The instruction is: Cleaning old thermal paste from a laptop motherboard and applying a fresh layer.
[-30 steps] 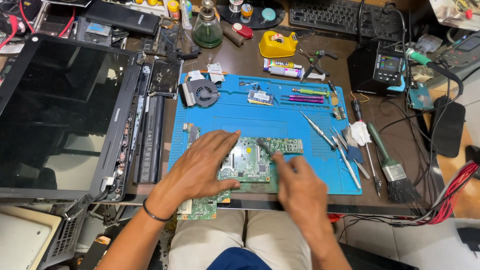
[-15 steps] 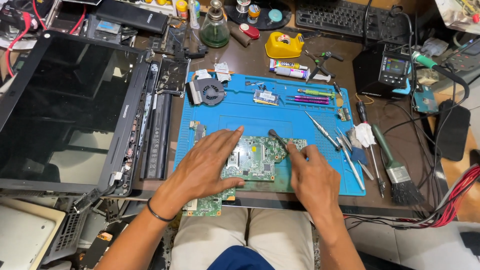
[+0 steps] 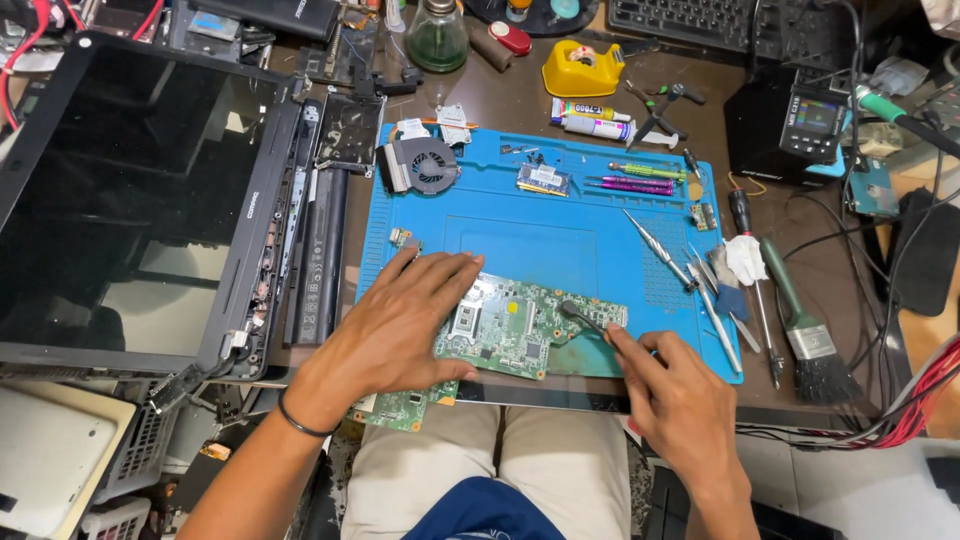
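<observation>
A green laptop motherboard (image 3: 520,330) lies on the near edge of a blue work mat (image 3: 560,225). My left hand (image 3: 400,325) rests flat on the board's left part, fingers spread, pressing it down. My right hand (image 3: 665,395) grips a small dark-tipped brush (image 3: 582,316); its tip touches the board's right end. A dark band circles my left wrist.
An opened laptop with a black screen (image 3: 130,200) fills the left. On the mat lie a cooling fan (image 3: 425,165), a memory stick (image 3: 545,180), tweezers and screwdrivers (image 3: 665,255). A paintbrush (image 3: 800,325), yellow tape dispenser (image 3: 583,68), glass bottle (image 3: 437,40) and soldering station (image 3: 790,125) stand around.
My right hand has drawn back toward me and now holds the brush tip on the board's right end. My left hand stays pressed on the board.
</observation>
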